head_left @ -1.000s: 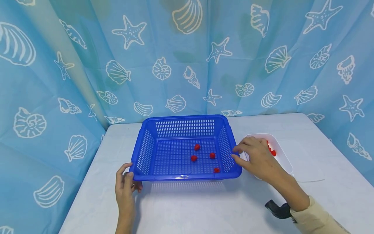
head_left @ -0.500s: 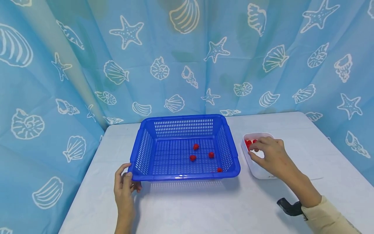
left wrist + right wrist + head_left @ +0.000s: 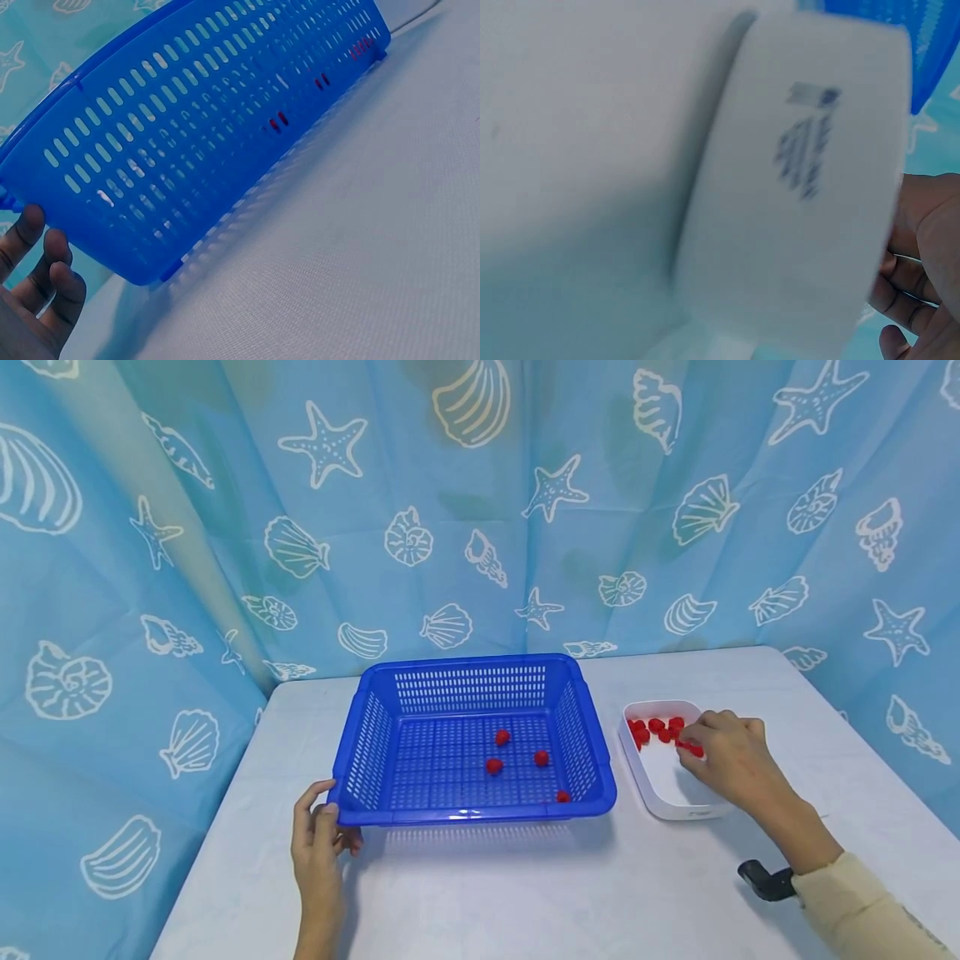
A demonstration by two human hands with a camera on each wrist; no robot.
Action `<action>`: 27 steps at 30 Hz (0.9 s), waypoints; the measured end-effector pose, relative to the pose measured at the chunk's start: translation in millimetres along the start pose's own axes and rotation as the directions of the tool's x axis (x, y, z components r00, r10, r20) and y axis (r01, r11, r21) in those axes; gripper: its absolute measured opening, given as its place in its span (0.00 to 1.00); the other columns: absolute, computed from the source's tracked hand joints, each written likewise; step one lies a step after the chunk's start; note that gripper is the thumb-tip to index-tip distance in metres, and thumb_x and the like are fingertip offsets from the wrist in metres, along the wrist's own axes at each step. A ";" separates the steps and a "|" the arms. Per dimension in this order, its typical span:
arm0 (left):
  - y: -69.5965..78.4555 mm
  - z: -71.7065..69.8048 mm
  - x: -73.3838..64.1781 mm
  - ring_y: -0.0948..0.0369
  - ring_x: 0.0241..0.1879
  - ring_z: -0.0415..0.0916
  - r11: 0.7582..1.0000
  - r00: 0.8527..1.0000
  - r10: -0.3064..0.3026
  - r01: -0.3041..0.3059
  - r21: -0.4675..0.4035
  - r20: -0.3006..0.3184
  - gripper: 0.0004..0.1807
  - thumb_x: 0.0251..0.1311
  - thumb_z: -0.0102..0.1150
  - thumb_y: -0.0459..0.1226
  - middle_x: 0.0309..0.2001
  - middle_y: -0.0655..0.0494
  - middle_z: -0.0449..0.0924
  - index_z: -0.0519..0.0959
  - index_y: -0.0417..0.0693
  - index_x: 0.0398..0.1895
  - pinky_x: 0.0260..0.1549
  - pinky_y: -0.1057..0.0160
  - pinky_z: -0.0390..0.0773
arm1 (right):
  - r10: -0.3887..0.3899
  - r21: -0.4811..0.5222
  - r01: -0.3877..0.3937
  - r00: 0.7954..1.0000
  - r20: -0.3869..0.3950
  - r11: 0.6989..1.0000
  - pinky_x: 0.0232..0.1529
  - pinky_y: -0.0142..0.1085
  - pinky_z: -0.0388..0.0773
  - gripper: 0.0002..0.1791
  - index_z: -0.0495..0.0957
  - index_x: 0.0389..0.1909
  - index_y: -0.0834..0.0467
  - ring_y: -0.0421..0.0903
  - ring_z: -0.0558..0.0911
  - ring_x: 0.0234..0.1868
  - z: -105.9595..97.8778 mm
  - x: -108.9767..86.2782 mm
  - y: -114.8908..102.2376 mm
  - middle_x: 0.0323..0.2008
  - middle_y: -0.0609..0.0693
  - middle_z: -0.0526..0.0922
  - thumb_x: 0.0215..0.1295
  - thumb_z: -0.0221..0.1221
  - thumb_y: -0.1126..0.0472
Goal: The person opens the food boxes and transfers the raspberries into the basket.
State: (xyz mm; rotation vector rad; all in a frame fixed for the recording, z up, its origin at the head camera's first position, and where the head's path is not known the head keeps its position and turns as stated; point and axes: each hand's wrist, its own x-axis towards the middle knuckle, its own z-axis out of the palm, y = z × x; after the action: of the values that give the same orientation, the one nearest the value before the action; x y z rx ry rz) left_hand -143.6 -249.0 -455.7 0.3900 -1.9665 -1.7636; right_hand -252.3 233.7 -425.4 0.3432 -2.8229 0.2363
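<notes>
A blue plastic basket (image 3: 472,814) with slotted walls stands on the white-covered table. Several small red berry-like pieces lie inside, one of them a red berry (image 3: 541,758) toward the right. My left hand (image 3: 318,852) grips the basket's front left corner, thumb on the rim and fingers below it. Over the right side of a white plastic box (image 3: 660,793), my right hand (image 3: 738,760) pinches at a small red berry (image 3: 693,749) between thumb and fingers. More red berries (image 3: 656,726) lie at the box's far end. The right wrist view shows the box's outer wall, hiding the fingertips.
A flat, clear lid-like sheet lies right of the box, mostly behind the right arm. A blue curtain (image 3: 450,568) with white shell prints hangs behind and left of the table. A black strap (image 3: 767,881) is on the right wrist.
My right hand has moved right from the basket's right rim into the white box, and its fingers have drawn together at a red berry. The left hand has stayed on the basket corner.
</notes>
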 end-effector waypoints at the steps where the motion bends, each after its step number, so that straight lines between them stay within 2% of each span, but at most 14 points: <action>1: -0.2 0.1 -0.1 0.54 0.22 0.71 1.000 1.000 -0.001 0.001 0.005 -0.001 0.21 0.66 0.42 0.52 0.33 0.47 0.72 0.66 0.60 0.60 0.18 0.62 0.72 | 0.004 -0.005 -0.004 1.000 0.003 1.000 0.48 0.58 0.57 0.26 0.80 0.41 0.62 0.61 0.71 0.44 1.5 0.0 3.3 0.39 0.61 0.75 0.36 0.74 0.59; 5: 0.0 0.6 -0.6 0.54 0.22 0.71 1.000 1.000 0.001 -0.001 -0.006 0.000 0.20 0.66 0.42 0.52 0.33 0.47 0.72 0.66 0.61 0.59 0.18 0.62 0.72 | 0.025 -0.020 -0.024 0.999 0.022 1.000 0.47 0.58 0.57 0.25 0.80 0.40 0.61 0.61 0.71 0.43 6.1 -0.2 15.1 0.38 0.60 0.75 0.35 0.74 0.59; 8: 0.5 0.9 -0.5 0.54 0.21 0.71 1.000 1.000 0.008 -0.008 -0.013 0.005 0.21 0.67 0.43 0.51 0.33 0.46 0.72 0.66 0.58 0.60 0.17 0.61 0.72 | 0.034 -0.031 -0.033 0.999 0.031 0.999 0.46 0.57 0.58 0.24 0.81 0.39 0.61 0.60 0.71 0.42 8.9 -0.4 21.8 0.36 0.59 0.75 0.36 0.74 0.60; 11: 0.1 0.8 -0.2 0.54 0.22 0.71 1.000 1.000 0.005 -0.005 -0.002 0.003 0.21 0.67 0.42 0.52 0.33 0.47 0.72 0.65 0.58 0.60 0.18 0.62 0.72 | 0.022 -0.045 -0.020 0.999 0.036 0.999 0.46 0.56 0.59 0.24 0.81 0.39 0.62 0.60 0.70 0.42 11.8 0.5 25.0 0.35 0.59 0.74 0.36 0.73 0.61; 18: -0.5 0.1 -0.5 0.55 0.22 0.72 1.000 1.000 0.002 -0.002 0.001 -0.006 0.19 0.67 0.42 0.51 0.33 0.47 0.72 0.66 0.62 0.59 0.18 0.63 0.72 | -0.028 -0.161 0.035 0.999 0.045 0.986 0.42 0.52 0.64 0.25 0.80 0.37 0.65 0.59 0.67 0.41 19.6 5.8 24.3 0.35 0.60 0.71 0.34 0.74 0.60; 27: -0.1 -0.7 0.4 0.54 0.21 0.72 1.000 1.000 0.010 -0.010 -0.008 0.003 0.19 0.67 0.43 0.51 0.32 0.47 0.72 0.66 0.62 0.59 0.17 0.62 0.72 | 0.001 -0.230 0.007 0.999 0.035 0.973 0.37 0.47 0.64 0.23 0.79 0.32 0.68 0.58 0.67 0.38 25.6 9.0 20.1 0.32 0.60 0.70 0.32 0.74 0.61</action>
State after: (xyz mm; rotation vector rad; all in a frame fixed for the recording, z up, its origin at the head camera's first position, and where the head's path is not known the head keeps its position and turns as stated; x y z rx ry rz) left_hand -143.6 -249.8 -455.7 0.3743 -1.9596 -1.7662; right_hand -272.5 246.1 -449.4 0.3017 -2.8438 -0.0998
